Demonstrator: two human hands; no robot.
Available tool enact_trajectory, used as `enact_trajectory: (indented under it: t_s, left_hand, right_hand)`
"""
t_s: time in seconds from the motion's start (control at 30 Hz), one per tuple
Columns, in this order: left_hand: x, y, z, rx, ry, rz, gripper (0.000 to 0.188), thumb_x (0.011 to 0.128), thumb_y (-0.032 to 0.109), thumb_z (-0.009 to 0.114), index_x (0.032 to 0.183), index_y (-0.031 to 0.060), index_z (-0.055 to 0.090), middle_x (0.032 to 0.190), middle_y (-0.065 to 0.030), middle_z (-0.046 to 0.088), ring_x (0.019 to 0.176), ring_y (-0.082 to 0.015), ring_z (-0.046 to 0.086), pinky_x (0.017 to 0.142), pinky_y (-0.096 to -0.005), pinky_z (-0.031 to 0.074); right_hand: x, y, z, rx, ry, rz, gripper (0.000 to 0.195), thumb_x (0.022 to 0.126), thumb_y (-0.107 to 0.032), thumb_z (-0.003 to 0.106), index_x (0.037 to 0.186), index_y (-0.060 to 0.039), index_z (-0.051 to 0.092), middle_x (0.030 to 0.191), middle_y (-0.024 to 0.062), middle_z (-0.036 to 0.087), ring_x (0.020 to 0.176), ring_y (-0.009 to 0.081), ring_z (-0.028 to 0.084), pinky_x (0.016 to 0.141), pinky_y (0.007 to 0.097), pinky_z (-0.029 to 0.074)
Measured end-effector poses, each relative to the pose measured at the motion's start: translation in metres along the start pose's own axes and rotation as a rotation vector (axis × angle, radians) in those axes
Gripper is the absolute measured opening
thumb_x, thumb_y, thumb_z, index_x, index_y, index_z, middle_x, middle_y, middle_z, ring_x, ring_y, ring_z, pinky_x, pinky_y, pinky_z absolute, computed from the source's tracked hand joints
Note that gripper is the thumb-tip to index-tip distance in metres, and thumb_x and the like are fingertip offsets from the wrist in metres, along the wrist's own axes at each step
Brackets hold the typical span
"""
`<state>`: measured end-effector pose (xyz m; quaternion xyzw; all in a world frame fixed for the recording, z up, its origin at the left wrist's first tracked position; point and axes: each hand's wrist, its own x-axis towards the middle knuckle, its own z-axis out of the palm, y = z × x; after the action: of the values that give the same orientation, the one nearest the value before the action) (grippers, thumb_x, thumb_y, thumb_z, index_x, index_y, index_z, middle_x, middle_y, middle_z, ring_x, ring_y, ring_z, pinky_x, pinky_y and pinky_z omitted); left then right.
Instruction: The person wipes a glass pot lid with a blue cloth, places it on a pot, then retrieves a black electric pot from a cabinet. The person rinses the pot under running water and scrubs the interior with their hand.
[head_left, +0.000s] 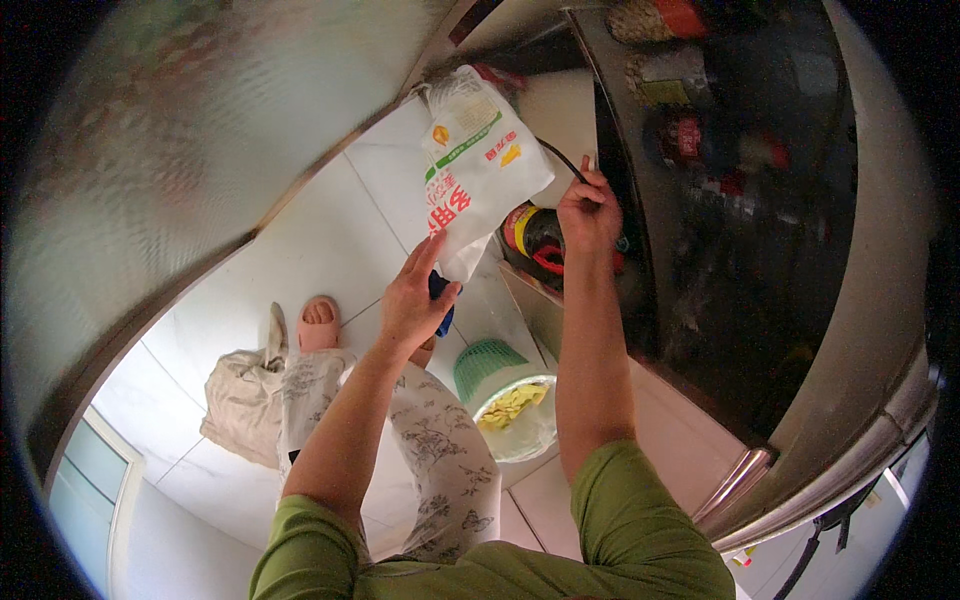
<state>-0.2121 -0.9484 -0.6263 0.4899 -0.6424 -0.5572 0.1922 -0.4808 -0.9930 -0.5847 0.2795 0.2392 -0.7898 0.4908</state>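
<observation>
My left hand (417, 300) is at the lower end of a white printed plastic bag (487, 165), its fingertips at the bag's edge; a dark blue thing (445, 304) shows beside the thumb, and whether I hold it I cannot tell. My right hand (591, 206) grips a thin black cord or handle (562, 161) that runs up to the bag's right side. Just left of my right wrist lies a dark bottle with a red and yellow label (529, 229), inside the open lower cabinet.
Dark cabinet space with several packets and jars (679, 139) is on the right. A green basket bin (487, 367) with a white liner and yellowish scraps stands below my hands. A beige cloth bag (244, 405) rests on the tiles by my slippered foot (319, 322). A frosted door panel (187, 112) spans the upper left.
</observation>
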Motion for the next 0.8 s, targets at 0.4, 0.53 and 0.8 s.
enact_trajectory:
  t_s: [0.4, 0.53, 0.8]
  left_hand:
    - [0.011, 0.005, 0.003, 0.007, -0.028, -0.102, 0.065, 0.078, 0.024, 0.068, 0.138, 0.0211, 0.043, 0.133, -0.0055, 0.053, 0.111, -0.0296, 0.058, 0.089, -0.0400, 0.050]
    - [0.009, 0.003, 0.005, -0.040, 0.019, -0.052, 0.066, 0.077, 0.024, 0.068, 0.138, 0.0209, 0.043, 0.132, -0.0055, 0.053, 0.111, -0.0295, 0.058, 0.089, -0.0397, 0.050]
    - [0.006, 0.004, 0.001, -0.059, 0.008, -0.007, 0.065, 0.077, 0.022, 0.069, 0.137, 0.0196, 0.044, 0.130, -0.0069, 0.054, 0.111, -0.0297, 0.058, 0.090, -0.0393, 0.050]
  right_hand:
    - [-0.005, -0.013, -0.016, -0.064, -0.075, 0.004, 0.030, 0.089, -0.003, 0.052, 0.118, 0.0063, 0.051, 0.105, 0.0212, 0.064, 0.053, 0.0105, 0.051, 0.041, 0.0176, 0.040]
    - [0.006, -0.019, -0.022, -0.022, -0.115, 0.046, 0.028, 0.091, -0.008, 0.051, 0.116, 0.0059, 0.052, 0.107, 0.0197, 0.064, 0.053, 0.0098, 0.051, 0.041, 0.0177, 0.040]
    - [0.014, -0.012, -0.015, -0.250, -0.091, -0.051, 0.044, 0.092, -0.031, 0.058, 0.120, 0.0022, 0.051, 0.108, 0.0178, 0.065, 0.068, 0.0195, 0.062, 0.061, 0.0339, 0.052]
